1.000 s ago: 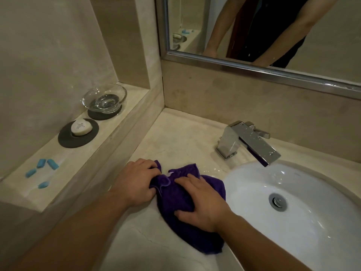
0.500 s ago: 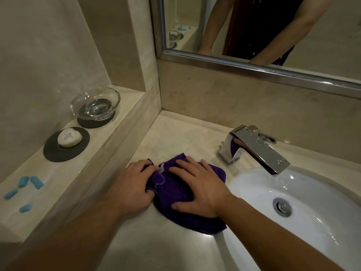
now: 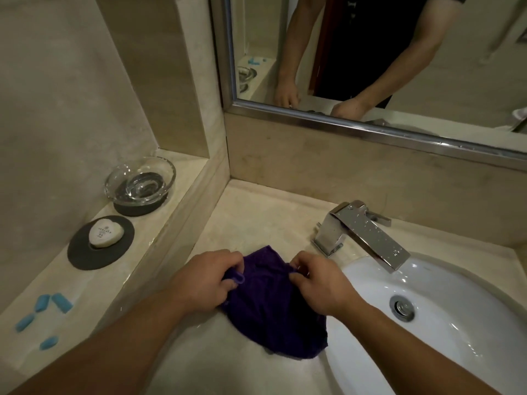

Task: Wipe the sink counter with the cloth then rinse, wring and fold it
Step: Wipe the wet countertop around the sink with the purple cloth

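Both hands work a purple cloth on the stone table beside a bathroom sink. The left hand pinches the cloth's far left corner, where a small loop sticks out. The right hand pinches the far right edge, so each grip is curled tight on fabric rather than pressed flat for wiping.

The cloth lies bunched and uneven between the two hands. Its near right edge touches the basin's rim. The chrome faucet stands just beyond it, speckled with droplets, and no water runs from it. A wet sheen shows on the table near the cloth.

Judging by the pinching grips, the wiping strokes look finished or paused, and the cloth is being gathered by its edge. Whether this leads to a lift toward the basin or to a first fold cannot be told. The cloth is plainly not yet folded, so that step is left. Nothing shows that rinsing or wringing is done.

On the side ledge sit a glass dish, a bar of soap and several blue pieces.
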Available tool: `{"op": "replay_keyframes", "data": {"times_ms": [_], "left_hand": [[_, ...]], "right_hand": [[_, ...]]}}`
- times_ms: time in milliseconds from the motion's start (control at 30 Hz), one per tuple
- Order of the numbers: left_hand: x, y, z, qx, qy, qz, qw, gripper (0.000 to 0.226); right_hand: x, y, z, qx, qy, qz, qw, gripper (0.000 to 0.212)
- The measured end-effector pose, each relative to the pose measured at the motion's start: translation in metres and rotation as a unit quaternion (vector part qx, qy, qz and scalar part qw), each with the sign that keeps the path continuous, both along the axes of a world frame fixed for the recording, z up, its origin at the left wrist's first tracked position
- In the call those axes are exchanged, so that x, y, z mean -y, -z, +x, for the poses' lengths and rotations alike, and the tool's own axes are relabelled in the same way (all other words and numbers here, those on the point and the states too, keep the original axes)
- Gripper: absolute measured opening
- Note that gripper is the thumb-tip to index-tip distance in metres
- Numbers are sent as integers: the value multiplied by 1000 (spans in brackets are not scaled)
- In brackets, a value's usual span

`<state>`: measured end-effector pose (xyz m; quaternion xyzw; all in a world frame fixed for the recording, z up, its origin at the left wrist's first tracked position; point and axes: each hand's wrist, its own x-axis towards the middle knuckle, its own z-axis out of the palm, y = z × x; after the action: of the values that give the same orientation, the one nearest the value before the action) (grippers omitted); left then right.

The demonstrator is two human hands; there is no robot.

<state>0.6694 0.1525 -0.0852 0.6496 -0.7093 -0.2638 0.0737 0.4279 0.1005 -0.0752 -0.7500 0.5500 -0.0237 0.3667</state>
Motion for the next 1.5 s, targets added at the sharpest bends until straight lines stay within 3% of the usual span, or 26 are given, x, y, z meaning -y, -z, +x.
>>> {"op": "replay_keyframes", "data": {"times_ms": [133,267,333,400,467,567,633,800,900,967,1067,1167,1367,1433,1500], "left_hand": [[19,-37,3,-115,-98,-54,987,24],[52,-82,3,-245,-201,-156,935,22],[68,-96,3,-262,-222,-202,917,21],[82,-102,4,-239,-212,-232,919,21],[93,-99,6,-179,-182,-220,942,24],[103,-79,7,-70,-135,-156,976,30],[109,-66,5,-24,-127,-134,983,30],[132,-27,3,-11,-133,-124,983,33],[151,4,-2,-7,-74,-113,991,49],[159,24,-4,37,-24,-80,996,56],[166,40,7,117,24,-80,990,61],[179,28,16,130,65,-58,988,65],[201,-5,18,316,113,-158,929,66],[203,-5,18,243,100,-89,961,74],[203,-2,19,124,53,-62,989,71]], "right_hand": [[23,-52,10,41,55,-37,997,7],[61,-112,24,91,103,-71,988,12],[78,-136,30,80,108,-136,982,14],[90,-150,36,31,85,-211,973,12],[99,-146,39,-51,28,-242,969,10],[109,-118,46,-204,-75,-183,959,7],[113,-98,50,-251,-85,-132,955,15],[120,-50,60,-161,-4,-142,977,47],[130,-16,68,-172,-10,-105,979,72],[138,7,71,-191,-22,-76,978,76],[145,23,69,-192,-14,-78,978,70],[153,8,75,-207,-6,-84,975,64],[167,-50,74,-444,-79,-109,886,55],[166,-51,75,-489,-81,-88,864,53],[162,-44,82,-425,-44,-88,900,49]]}}
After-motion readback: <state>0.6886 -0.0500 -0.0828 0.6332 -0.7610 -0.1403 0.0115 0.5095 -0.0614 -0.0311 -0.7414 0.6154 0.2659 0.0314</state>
